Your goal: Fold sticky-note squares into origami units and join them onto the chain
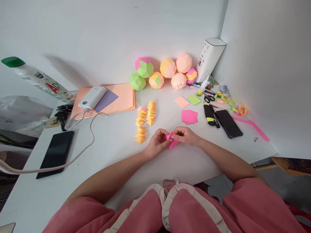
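Observation:
A small sheet of pink paper [172,144], partly folded, is held between both hands above the front middle of the table. My left hand [157,142] is closed in a pinch on its left side. On the upper right edge, my right hand [186,136] pinches it with thumb and fingers. The fingers hide part of the folds. Just beyond lies a stack of pink paper squares [188,116]. Two rows of folded orange paper pieces [141,131] stand to the left of my hands.
Several faceted paper balls [145,69] sit along the back wall. Peach squares [181,102], green squares [194,99], scissors [209,98], a glue bottle [203,87], a cutter [210,115] and a phone [228,123] lie right. Leftward are a power bank [92,97], its cable [91,129] and a dark tablet [56,153].

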A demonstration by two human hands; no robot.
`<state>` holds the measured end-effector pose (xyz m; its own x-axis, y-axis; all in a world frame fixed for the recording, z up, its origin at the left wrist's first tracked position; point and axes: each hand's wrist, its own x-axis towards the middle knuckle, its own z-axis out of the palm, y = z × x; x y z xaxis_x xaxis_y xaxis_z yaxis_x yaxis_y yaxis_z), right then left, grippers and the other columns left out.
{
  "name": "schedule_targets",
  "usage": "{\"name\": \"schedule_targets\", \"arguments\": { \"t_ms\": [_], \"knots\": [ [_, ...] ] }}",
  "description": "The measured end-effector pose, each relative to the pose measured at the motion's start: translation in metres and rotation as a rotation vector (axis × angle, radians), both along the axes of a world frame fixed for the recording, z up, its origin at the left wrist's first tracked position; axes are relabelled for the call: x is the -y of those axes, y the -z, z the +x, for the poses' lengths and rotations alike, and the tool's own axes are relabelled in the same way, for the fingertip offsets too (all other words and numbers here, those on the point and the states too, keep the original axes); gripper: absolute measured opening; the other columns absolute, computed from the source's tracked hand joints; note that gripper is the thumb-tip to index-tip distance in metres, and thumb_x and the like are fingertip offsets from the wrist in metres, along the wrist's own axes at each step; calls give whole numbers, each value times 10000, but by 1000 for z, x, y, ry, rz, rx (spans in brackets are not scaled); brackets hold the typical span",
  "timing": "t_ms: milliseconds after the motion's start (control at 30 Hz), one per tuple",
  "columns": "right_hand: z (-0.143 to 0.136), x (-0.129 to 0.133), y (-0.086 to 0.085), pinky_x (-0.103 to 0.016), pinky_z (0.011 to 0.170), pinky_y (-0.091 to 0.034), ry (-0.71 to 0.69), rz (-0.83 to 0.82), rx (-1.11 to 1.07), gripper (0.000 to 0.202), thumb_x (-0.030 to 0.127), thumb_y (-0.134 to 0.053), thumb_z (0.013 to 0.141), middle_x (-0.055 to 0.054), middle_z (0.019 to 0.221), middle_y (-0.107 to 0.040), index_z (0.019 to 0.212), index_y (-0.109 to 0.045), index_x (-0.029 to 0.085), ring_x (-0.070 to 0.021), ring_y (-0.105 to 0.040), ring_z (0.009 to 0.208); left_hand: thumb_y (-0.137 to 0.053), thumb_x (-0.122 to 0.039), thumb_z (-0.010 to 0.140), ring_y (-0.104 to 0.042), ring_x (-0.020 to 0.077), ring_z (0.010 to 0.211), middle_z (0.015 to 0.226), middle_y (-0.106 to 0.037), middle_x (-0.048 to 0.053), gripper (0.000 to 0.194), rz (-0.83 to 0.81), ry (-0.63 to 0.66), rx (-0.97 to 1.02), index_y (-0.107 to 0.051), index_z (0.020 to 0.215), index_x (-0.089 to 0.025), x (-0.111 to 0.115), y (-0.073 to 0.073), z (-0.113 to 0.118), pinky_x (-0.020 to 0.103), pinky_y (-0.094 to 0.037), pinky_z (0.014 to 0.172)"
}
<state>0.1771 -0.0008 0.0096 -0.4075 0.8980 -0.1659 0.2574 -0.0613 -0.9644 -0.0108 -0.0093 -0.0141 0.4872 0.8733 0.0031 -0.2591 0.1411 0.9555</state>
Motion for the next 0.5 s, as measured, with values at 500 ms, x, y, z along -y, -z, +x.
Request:
{"name": "schedule_targets", "arguments": {
  "t_ms": [500],
  "knots": [
    [5, -6, 4, -229, 537, -357, -118, -13, -43, 272, 402, -649, 734, 28, 642, -468, 673, -568, 150, -90, -434, 583, -565, -313, 833, -507, 155, 890, 963, -503, 47, 302, 290, -4, -175, -586, 1131, -273, -3, 1, -5, 306, -442, 790]
  ]
}}
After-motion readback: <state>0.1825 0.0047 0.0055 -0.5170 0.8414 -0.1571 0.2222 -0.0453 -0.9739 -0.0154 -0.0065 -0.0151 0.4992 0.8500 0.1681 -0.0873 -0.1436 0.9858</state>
